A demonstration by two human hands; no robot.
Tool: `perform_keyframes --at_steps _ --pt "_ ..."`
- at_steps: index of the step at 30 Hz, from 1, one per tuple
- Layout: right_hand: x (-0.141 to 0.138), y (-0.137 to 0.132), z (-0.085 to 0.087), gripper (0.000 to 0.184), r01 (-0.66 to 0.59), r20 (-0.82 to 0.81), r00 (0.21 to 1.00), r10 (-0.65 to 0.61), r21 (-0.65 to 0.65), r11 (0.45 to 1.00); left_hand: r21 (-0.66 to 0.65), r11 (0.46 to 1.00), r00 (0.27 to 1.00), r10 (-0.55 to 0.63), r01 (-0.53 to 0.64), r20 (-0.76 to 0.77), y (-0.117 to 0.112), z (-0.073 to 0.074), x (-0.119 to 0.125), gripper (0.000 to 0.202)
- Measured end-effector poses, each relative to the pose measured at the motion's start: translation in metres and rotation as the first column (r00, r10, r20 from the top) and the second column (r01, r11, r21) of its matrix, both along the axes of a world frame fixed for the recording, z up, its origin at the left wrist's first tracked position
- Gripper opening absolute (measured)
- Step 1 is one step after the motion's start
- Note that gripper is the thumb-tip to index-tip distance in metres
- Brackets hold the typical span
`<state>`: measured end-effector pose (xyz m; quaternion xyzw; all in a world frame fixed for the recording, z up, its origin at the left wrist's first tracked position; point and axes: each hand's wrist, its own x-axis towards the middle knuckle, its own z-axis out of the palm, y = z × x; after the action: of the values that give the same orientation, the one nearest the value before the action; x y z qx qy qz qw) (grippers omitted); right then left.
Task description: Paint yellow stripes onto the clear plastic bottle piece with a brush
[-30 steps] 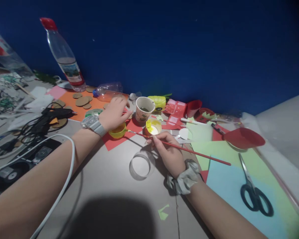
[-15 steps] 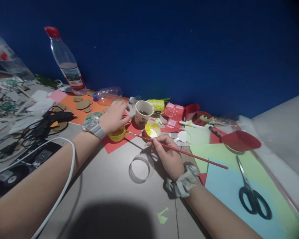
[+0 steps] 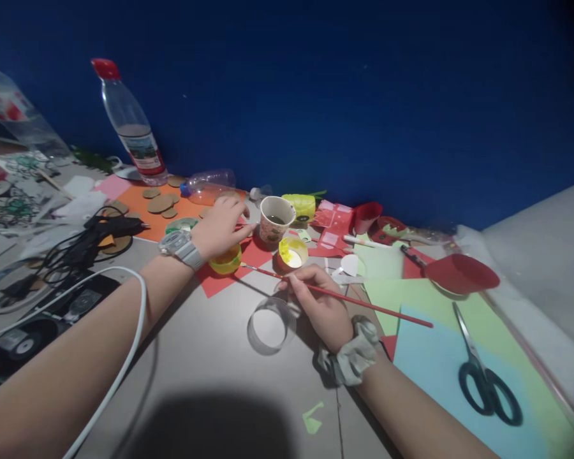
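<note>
Grey surface [image 3: 196,357] spreads out on the near side of both hands, with a clear ring [image 3: 289,319] just left of the right hand [image 3: 323,309]. That hand is drawn into a light pinch, thumb and fingers holding a red paintbrush [image 3: 382,310], its tip leftward beside a yellow dish [image 3: 226,269]. Gripping this far forward should steady the tip; small wrist movements would probably suit best, with the long handle held above the coloured papers [image 3: 430,357]. Just beyond the fingertips sits a yellow-lined tub [image 3: 286,248]. Past the dish, the left hand [image 3: 220,226] arches loosely, fingers spread; whether it grips anything I cannot tell. Right of its thumb stands a paper cup [image 3: 270,233]; farther off rises a blue wall [image 3: 316,95].
</note>
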<state>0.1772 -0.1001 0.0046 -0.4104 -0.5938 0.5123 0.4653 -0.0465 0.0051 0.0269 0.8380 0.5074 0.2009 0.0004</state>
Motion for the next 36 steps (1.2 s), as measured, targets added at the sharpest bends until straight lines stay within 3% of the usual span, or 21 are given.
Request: perform_keyframes --at_steps 3,8,13,17,23,28,33,36 --pt "-0.0003 -0.0004 -0.0013 0.01 -0.036 -0.022 0.999 0.036 -0.001 0.999 0.007 1.0 1.0 0.008 -0.008 -0.013 -0.0017 0.0013 0.0007 0.031" --pt "0.0001 0.0002 -0.0007 0.011 0.08 0.039 0.996 -0.081 0.021 0.997 -0.013 1.0 1.0 0.017 -0.017 -0.015 -0.0034 0.0036 0.0014 0.031" --pt "0.0005 0.0004 0.0004 0.013 0.003 0.02 1.0 -0.004 0.004 1.0 -0.013 1.0 1.0 0.011 -0.012 -0.011 -0.003 0.0035 0.0007 0.031" --pt "0.0013 0.0011 0.0009 0.013 0.1 0.061 0.993 -0.099 -0.011 0.995 -0.003 1.0 1.0 0.0 0.0 -0.012 -0.0025 0.003 -0.0003 0.029" --pt "-0.0014 -0.0009 0.0016 0.014 -0.054 -0.017 0.998 0.053 -0.029 0.998 0.002 1.0 1.0 -0.013 0.013 -0.019 -0.0029 0.0033 -0.0003 0.032" --pt "0.0004 0.001 0.0018 0.014 0.087 0.059 0.995 -0.086 -0.014 0.996 0.003 1.0 1.0 -0.014 0.014 -0.023 -0.0038 0.0048 0.0004 0.032" --pt "-0.0001 -0.0003 0.0011 0.016 -0.013 0.039 0.999 0.013 -0.005 1.0 0.008 1.0 1.0 -0.018 0.018 -0.022 -0.0035 0.0043 0.0006 0.031" --pt "0.0 -0.0004 0.0009 0.016 -0.008 0.027 1.0 0.008 -0.009 1.0 0.01 1.0 1.0 -0.017 0.017 -0.017 -0.0034 0.0036 0.0002 0.031"
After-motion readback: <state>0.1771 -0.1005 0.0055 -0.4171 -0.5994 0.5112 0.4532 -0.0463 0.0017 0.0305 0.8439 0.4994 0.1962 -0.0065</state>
